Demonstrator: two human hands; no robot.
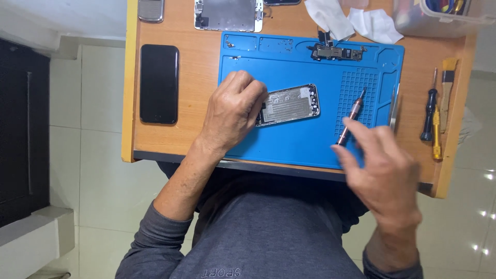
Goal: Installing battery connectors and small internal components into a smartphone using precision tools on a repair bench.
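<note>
Blue silicone, the repair mat [289, 139] fills the middle of the wooden desk [191, 139], and I place everything else against it. Near the mat's centre lies an opened phone chassis [289, 105], its metal inside facing up, tilted a little. My left hand [231, 111] sits at the chassis's left end, fingers curled down into a loose fist, fingertips pressing on that end; I cannot tell whether they pinch anything small beneath them. My right hand [385, 170] hovers over the mat's lower right corner, half open, with the thumb and first fingers closing on the lower end of a slim precision screwdriver [351, 116] that slants up across the mat's gridded patch. The remaining fingers are loosely spread.

On the mat's top edge, in the shallow trays, rests a small circuit board [336, 51]. Along the mat's right border lie tweezers [394, 106]. Beyond that border, on bare wood, are a black-handled screwdriver [429, 111], a yellow one [437, 134] and a small brush [447, 85]. Left of the mat lies a black phone [159, 83], face up. Above the mat I see a metal phone plate [228, 14], white wipes [351, 20] and a clear plastic box [439, 15].
</note>
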